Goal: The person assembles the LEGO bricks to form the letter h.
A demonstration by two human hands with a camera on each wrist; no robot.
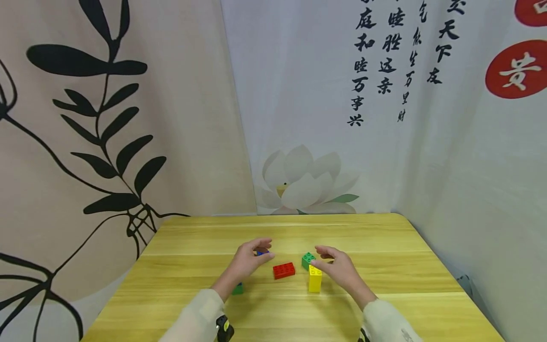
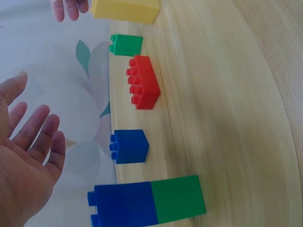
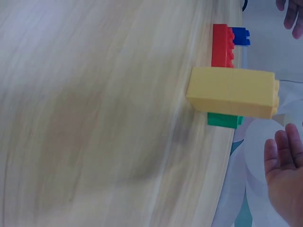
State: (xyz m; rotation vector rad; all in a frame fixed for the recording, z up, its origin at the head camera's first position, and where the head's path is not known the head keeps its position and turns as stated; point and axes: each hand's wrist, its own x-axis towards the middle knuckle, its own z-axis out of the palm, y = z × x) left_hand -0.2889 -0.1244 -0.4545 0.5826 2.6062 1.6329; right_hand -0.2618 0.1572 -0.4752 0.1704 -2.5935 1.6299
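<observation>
My left hand (image 1: 249, 256) hovers above the table with relaxed, parted fingers and holds nothing. Partly hidden beneath it is a blue toy brick (image 2: 130, 146). Near that wrist stands a stack of a blue brick (image 2: 125, 204) on a green brick (image 2: 178, 198), mostly covered by the arm in the head view. A red brick (image 1: 284, 270) lies between the hands. My right hand (image 1: 339, 268), also empty with fingers apart, hangs just right of a tall yellow brick stack (image 1: 315, 279). Behind the yellow stack sits a smaller green brick (image 1: 308, 260).
The bricks stand on a wooden table (image 1: 188, 247) with rounded far corners. A printed curtain (image 1: 299, 118) hangs behind the table's far edge and along its right side.
</observation>
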